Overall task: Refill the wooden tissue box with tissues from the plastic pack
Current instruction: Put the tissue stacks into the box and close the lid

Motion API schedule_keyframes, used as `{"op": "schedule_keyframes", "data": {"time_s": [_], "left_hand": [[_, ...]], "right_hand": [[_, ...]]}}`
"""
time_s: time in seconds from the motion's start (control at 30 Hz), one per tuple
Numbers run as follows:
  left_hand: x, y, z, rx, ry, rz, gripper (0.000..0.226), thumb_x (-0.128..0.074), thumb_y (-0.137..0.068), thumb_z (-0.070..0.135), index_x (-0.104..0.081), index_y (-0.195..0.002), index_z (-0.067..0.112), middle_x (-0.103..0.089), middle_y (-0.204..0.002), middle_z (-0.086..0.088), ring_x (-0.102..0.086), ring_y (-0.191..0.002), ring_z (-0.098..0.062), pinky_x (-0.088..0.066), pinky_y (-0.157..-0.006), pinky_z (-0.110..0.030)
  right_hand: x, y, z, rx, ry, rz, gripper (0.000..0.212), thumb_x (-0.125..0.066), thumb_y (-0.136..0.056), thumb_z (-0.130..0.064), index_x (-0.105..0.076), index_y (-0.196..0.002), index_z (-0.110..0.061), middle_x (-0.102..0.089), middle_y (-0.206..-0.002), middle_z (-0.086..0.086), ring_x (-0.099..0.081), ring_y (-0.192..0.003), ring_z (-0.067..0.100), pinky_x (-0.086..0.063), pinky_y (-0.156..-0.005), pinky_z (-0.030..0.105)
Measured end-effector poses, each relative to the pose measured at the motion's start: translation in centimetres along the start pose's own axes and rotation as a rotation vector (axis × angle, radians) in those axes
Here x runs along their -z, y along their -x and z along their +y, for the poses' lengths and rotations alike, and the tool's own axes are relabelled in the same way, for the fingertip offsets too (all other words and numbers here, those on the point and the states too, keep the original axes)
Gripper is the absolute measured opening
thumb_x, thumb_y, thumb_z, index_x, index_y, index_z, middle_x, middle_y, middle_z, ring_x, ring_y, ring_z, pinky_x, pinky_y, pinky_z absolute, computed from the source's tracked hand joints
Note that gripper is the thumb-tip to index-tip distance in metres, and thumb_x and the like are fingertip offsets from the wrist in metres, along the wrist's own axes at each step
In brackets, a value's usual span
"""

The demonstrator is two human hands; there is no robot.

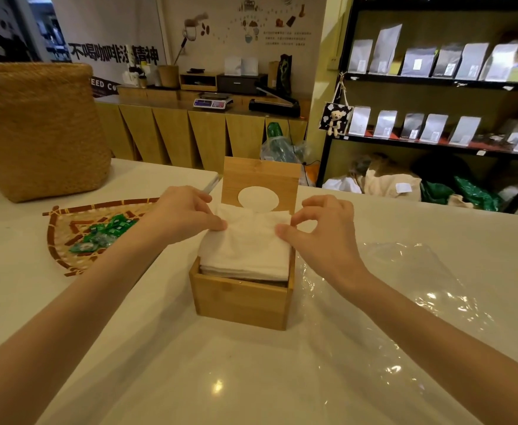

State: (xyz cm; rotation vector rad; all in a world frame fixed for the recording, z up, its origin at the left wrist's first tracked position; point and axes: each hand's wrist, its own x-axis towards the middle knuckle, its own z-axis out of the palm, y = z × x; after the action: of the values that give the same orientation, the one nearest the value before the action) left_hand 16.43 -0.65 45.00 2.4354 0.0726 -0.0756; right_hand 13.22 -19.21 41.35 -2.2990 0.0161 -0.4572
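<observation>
I am pinching the top tissue (248,237) with my left hand (184,211) and right hand (322,231), lifting it for the lid's (260,176) hole; the stack is sitting proud in the wooden box (240,302) mid-desk, empty plastic pack (404,280) beside.

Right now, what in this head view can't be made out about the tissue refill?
- Inside of the wooden box: hidden by the tissue stack; how deep it sits is unclear.
- Lid hinge: behind the tissues.
- Fingertips of left hand and right hand: partly tucked against the tissues; grip unclear.
- Clear plastic wrap: cut off at right edge.
</observation>
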Motion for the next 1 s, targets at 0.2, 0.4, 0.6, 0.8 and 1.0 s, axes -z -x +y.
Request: {"op": "schedule_keyframes", "data": {"time_s": [0.2,0.4,0.6,0.8,1.0], "left_hand": [[-0.2,0.4,-0.6,-0.076,-0.174,-0.038,0.022,-0.072,-0.074,0.025,-0.074,-0.089,0.009,-0.052,-0.133,0.003,-0.041,-0.109,-0.011,-0.038,-0.081,-0.028],[-0.9,0.5,-0.5,-0.163,-0.477,-0.005,0.022,-0.070,-0.074,0.033,-0.075,-0.085,0.014,-0.046,-0.139,0.004,-0.025,-0.134,-0.018,-0.032,-0.104,-0.042],[-2.3,0.8,-0.3,-0.198,-0.737,0.001,0.028,-0.065,-0.077,0.038,-0.069,-0.094,0.015,-0.048,-0.136,-0.003,-0.024,-0.136,-0.023,-0.028,-0.106,-0.045],[-3.5,1.0,-0.1,-0.223,-0.861,0.157,0.033,-0.066,-0.077,0.038,-0.066,-0.103,0.018,-0.046,-0.140,-0.005,-0.024,-0.137,-0.025,-0.020,-0.112,-0.049],[-1.4,1.7,-0.2,-0.245,-0.672,-0.050,0.035,-0.065,-0.078,0.036,-0.062,-0.113,0.032,-0.044,-0.139,-0.001,-0.028,-0.135,-0.023,-0.026,-0.110,-0.048]], "right_hand": [[0.0,0.5,-0.2,-0.009,0.161,-0.122,0.014,-0.072,-0.075,-0.030,-0.073,-0.078,-0.016,-0.050,-0.132,-0.002,-0.024,-0.132,0.017,-0.025,-0.106,0.035],[0.1,0.0,-1.4,0.038,0.449,-0.207,0.019,-0.065,-0.077,-0.034,-0.073,-0.083,-0.017,-0.053,-0.130,0.003,-0.022,-0.135,0.026,-0.017,-0.111,0.044],[-0.8,-0.4,-2.8,0.084,0.741,-0.312,0.013,-0.060,-0.080,-0.025,-0.053,-0.073,-0.018,-0.058,-0.109,0.006,-0.031,-0.128,0.030,-0.006,-0.110,0.063],[-1.7,-0.1,-3.4,0.144,0.934,-0.234,0.013,-0.061,-0.080,-0.018,-0.050,-0.076,-0.016,-0.051,-0.080,0.006,-0.043,-0.114,0.032,-0.002,-0.106,0.069],[-0.5,-0.6,-2.3,-0.027,0.564,-0.441,0.030,-0.067,-0.076,-0.039,-0.063,-0.098,-0.018,-0.061,-0.096,0.000,-0.054,-0.103,0.025,-0.032,-0.103,0.057]]}}
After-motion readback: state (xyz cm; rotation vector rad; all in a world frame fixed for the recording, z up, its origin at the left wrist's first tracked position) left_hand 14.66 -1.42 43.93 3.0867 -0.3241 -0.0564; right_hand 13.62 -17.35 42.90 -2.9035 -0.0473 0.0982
